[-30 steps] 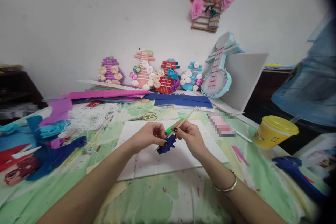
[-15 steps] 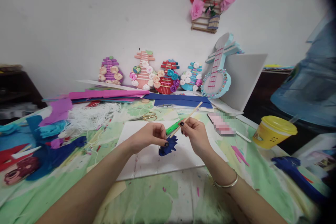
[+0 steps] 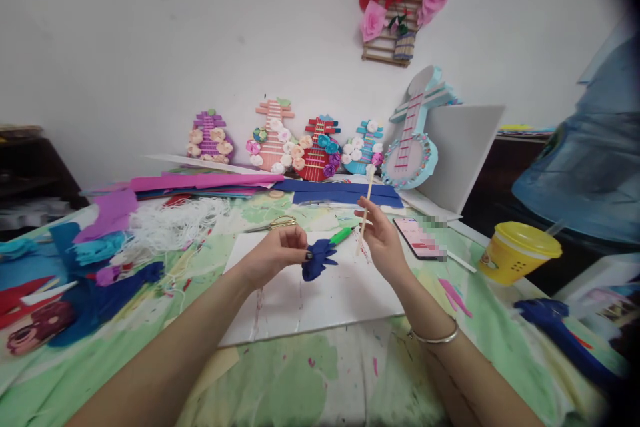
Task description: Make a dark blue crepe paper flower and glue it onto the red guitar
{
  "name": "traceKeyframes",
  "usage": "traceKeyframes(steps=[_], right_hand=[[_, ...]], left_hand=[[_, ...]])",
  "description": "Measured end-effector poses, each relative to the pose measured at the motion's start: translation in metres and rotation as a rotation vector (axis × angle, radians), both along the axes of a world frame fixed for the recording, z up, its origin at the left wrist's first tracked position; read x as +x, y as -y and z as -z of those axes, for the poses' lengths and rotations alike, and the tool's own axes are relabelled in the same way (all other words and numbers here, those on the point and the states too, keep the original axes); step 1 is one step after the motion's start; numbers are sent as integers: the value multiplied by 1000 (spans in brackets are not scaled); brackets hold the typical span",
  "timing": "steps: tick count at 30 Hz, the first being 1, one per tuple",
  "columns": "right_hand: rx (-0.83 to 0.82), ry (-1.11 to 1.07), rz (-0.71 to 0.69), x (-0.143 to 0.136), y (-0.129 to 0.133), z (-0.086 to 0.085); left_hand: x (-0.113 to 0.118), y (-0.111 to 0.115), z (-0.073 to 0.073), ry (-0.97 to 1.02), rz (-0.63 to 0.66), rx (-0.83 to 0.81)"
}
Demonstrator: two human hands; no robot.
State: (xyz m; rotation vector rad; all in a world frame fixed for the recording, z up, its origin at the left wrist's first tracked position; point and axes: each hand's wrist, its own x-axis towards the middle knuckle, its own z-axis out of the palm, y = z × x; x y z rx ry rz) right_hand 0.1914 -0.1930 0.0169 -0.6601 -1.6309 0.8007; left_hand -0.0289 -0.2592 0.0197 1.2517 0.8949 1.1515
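Between the thumb and fingers of my left hand (image 3: 277,252) is a dark blue crepe paper piece (image 3: 317,265), gathered at one side with pointed, petal-like tips. My right hand (image 3: 384,245) holds a thin wooden stick (image 3: 369,188) nearly upright, its lower end over the white board (image 3: 325,310). The stick stands apart from the blue paper. Just behind the paper, a green pen-like tool (image 3: 341,235) lies on the board. Beyond it are gold-handled scissors (image 3: 280,222).
White string (image 3: 173,223) and coloured paper (image 3: 113,213) lie to the left. At right are a phone (image 3: 417,238), a yellow lidded tub (image 3: 520,253) and a blue glue gun (image 3: 560,330). Flower-decorated lute shapes (image 3: 316,153) lean on the wall.
My right hand has moved slightly right, away from the blue paper, and the stick has swung from slanted to nearly upright. My left hand has shifted slightly left and up with the paper.
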Motion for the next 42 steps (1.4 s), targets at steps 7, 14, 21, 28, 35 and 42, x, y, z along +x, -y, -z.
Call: traceKeyframes(steps=[7, 14, 21, 28, 35, 42], right_hand=[[9, 30, 91, -3, 9, -1], [-229, 79, -196, -15, 24, -4], [-206, 193, -260, -15, 30, -8], [-271, 300, -292, -14, 28, -4], [-299, 303, -298, -14, 28, -4], [-284, 250, -330, -17, 31, -4]], left_hand=[[-2, 1, -6, 258, 23, -26], [3, 4, -2, 118, 103, -5], [5, 3, 0, 3, 89, 28], [5, 4, 1, 1, 62, 22], [5, 3, 1, 0, 70, 30], [6, 5, -1, -69, 91, 64]])
